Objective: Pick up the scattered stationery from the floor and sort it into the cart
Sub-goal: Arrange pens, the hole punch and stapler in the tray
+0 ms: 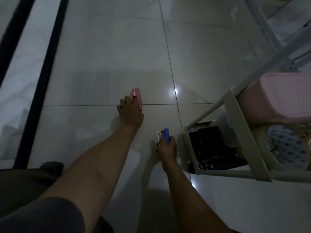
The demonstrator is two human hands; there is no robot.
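My left hand (130, 111) reaches out over the tiled floor and grips a pink stapler (137, 97), whose front end sticks out past my fingers. My right hand (166, 147) holds a blue and white stapler (165, 135) just left of the cart. The white cart (239, 125) stands at the right, seen from above. Its lower tier holds a black box (210, 145), and a pink bin (277, 96) sits higher up.
A blue-patterned round object (286, 147) lies in the cart next to the pink bin. White shelf frames (272, 31) stand at the back right. A black-framed glass panel (42, 78) runs along the left. My dark-clothed leg (42, 214) fills the lower left.
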